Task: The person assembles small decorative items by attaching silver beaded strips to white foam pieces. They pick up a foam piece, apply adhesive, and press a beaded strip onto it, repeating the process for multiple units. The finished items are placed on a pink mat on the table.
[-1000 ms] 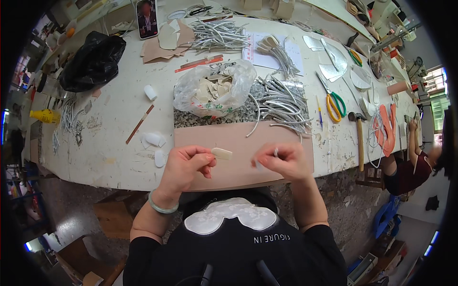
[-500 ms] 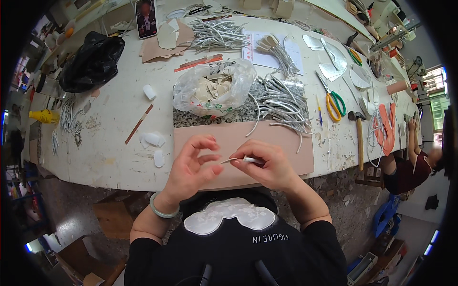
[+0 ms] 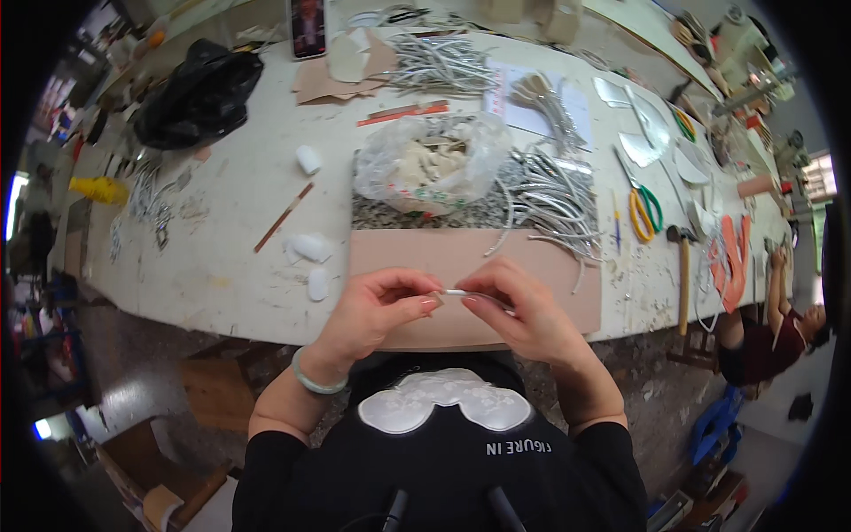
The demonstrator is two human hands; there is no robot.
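Over the near part of a tan mat point(image 3: 399, 251), both hands meet at a thin white-and-silver cord point(image 3: 456, 293). My left hand point(image 3: 377, 310) pinches its left end between thumb and fingertips, where a small beige piece seems to sit. My right hand point(image 3: 525, 315) grips the cord further along, its tail running under the fingers. Just beyond the hands, a clear plastic bag point(image 3: 381, 173) holds beige scraps point(image 3: 434, 166). To its right, a pile of silver cords point(image 3: 551, 191) lies on a speckled stone slab point(image 3: 365, 213).
On the right lie scissors point(image 3: 645, 213) with yellow and green handles and a hammer point(image 3: 681, 275). A black bag point(image 3: 199, 97) stands far left, a phone point(image 3: 308, 31) at the back. More silver cords point(image 3: 439, 64) lie behind. Another person point(image 3: 784, 332) works at far right.
My left hand has closed from spread fingers onto the cord's end, and the hands have come together. The whole view has shifted, so the table's things sit further right.
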